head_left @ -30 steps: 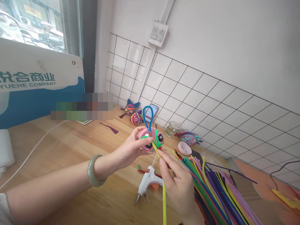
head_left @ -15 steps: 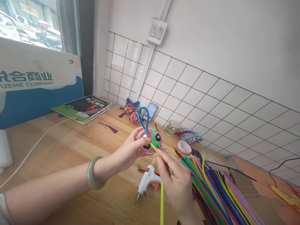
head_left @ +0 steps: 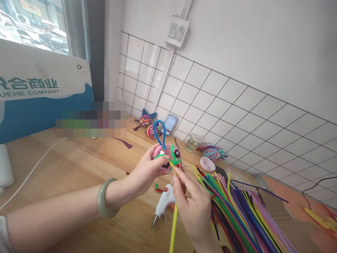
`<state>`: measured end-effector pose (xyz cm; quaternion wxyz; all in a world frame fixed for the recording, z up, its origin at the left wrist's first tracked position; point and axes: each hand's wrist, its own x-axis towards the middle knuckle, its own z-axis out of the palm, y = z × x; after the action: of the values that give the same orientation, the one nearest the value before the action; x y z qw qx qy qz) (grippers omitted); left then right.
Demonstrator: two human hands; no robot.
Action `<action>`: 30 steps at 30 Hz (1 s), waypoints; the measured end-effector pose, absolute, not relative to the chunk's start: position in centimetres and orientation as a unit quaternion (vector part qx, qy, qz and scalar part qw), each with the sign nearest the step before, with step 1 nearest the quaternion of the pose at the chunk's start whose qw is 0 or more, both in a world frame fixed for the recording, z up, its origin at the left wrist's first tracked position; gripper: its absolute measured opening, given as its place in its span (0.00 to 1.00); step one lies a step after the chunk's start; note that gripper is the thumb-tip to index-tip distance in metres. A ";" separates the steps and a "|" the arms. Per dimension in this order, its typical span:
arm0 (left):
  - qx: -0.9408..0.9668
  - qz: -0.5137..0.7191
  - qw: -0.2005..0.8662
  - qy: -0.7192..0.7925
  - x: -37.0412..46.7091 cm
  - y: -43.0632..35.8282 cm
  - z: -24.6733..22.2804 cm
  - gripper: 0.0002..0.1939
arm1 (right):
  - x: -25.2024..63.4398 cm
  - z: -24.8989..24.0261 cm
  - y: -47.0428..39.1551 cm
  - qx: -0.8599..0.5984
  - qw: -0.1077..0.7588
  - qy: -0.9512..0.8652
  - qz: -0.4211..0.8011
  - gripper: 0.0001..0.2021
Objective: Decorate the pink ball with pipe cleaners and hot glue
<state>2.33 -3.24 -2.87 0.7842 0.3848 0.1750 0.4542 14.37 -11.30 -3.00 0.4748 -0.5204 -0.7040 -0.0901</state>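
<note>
My left hand [head_left: 147,165] is closed around a round pink pipe-cleaner ornament [head_left: 171,149] with green-ringed dark eyes. A blue pipe-cleaner loop [head_left: 154,131] stands up from its top. Between the thumb and fingers of my right hand [head_left: 193,202] is pinched a yellow pipe cleaner [head_left: 173,225]. Its upper end touches the ornament's front between the eyes, near my left thumb; the rest hangs down past the picture's lower edge. Below the hands a white glue gun [head_left: 164,203] rests on the table, partly covered by my right hand.
Many coloured pipe cleaners [head_left: 237,211] lie at the right. Toward the wall are finished ornaments [head_left: 145,119], a glass jar [head_left: 194,142], a pink dish [head_left: 207,164] and a blurred phone [head_left: 171,123]. A purple tassel [head_left: 123,142] and white cable [head_left: 34,172] lie left.
My right hand has shifted slightly left and down, and the hanging part of the yellow pipe cleaner has swung left. The ornament stays in my left hand, nearly unmoved.
</note>
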 end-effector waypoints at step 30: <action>0.361 0.447 0.790 0.214 2.5 -3.8 -2.8 0.14 | 14.7 -4.0 -10.9 -0.503 0.297 -0.748 -0.315 0.14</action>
<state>2.53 -3.76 -2.79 0.7899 0.3608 0.2145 0.4471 14.74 -10.91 -4.04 0.2972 -0.5030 -0.7479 -0.3151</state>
